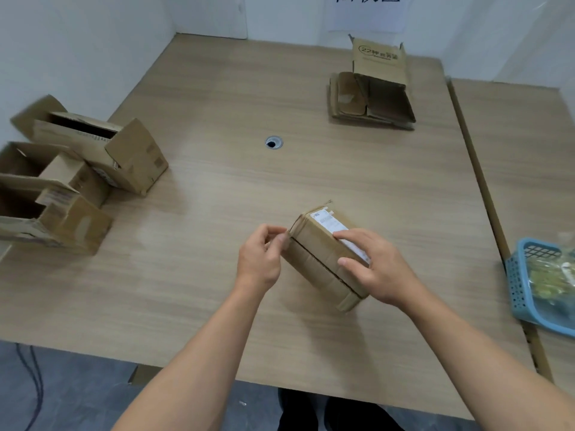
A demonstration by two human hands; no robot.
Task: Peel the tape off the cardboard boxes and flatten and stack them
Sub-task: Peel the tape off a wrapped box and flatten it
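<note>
A small closed cardboard box (317, 259) with a white label lies on the wooden table (217, 213) in front of me, tilted diagonally. My right hand (373, 269) grips its near right end, thumb on the front face and fingers over the labelled top. My left hand (259, 256) is at the box's left end, thumb and fingers pinching at the corner there; clear tape cannot be made out. A stack of flattened boxes (370, 104) lies at the far right, with one flap standing up.
Three opened cardboard boxes (77, 175) are piled at the table's left edge by the wall. A blue plastic basket (541, 281) with crumpled tape sits at the right edge. A round cable hole (273, 142) is mid-table. Walls close off the far side.
</note>
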